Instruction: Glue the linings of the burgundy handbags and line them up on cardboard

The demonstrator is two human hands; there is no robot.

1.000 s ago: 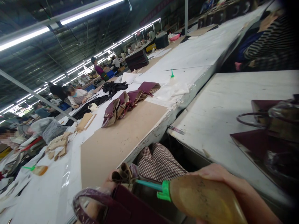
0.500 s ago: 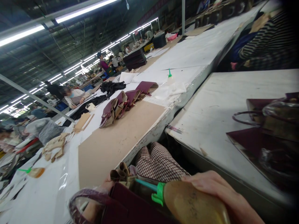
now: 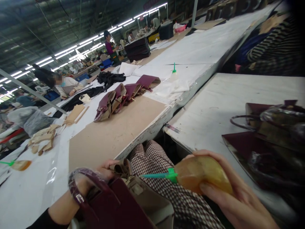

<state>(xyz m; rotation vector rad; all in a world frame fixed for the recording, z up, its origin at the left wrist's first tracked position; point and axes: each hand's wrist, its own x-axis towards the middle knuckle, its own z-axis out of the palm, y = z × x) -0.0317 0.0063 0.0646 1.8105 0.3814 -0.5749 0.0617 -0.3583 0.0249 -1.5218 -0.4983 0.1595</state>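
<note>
In my lap lies a maroon handbag (image 3: 119, 203) with a beige lining and a plastic-wrapped handle (image 3: 81, 178). My left hand (image 3: 102, 173) reaches past the handle and grips the bag's folded beige edge (image 3: 122, 167); some of its fingers are hidden. My right hand (image 3: 228, 187) is wrapped round a squeeze bottle of amber glue (image 3: 202, 173), tipped on its side. The bottle's green nozzle (image 3: 154, 175) points left, its tip close to the beige edge near my left hand. Whether the tip touches it, I cannot tell.
Several maroon bag pieces (image 3: 128, 93) lie on a tan board (image 3: 114, 130) on the long white table. More maroon bags (image 3: 267, 136) rest on the right table. Another glue bottle (image 3: 21, 165) lies far left; a further one (image 3: 174, 74) stands behind. A co-worker in stripes (image 3: 271, 47) sits at upper right.
My right hand has raised the glue bottle and turned it more level, bringing its nozzle to the bag's beige edge. More of the bag's lining and my left forearm now show.
</note>
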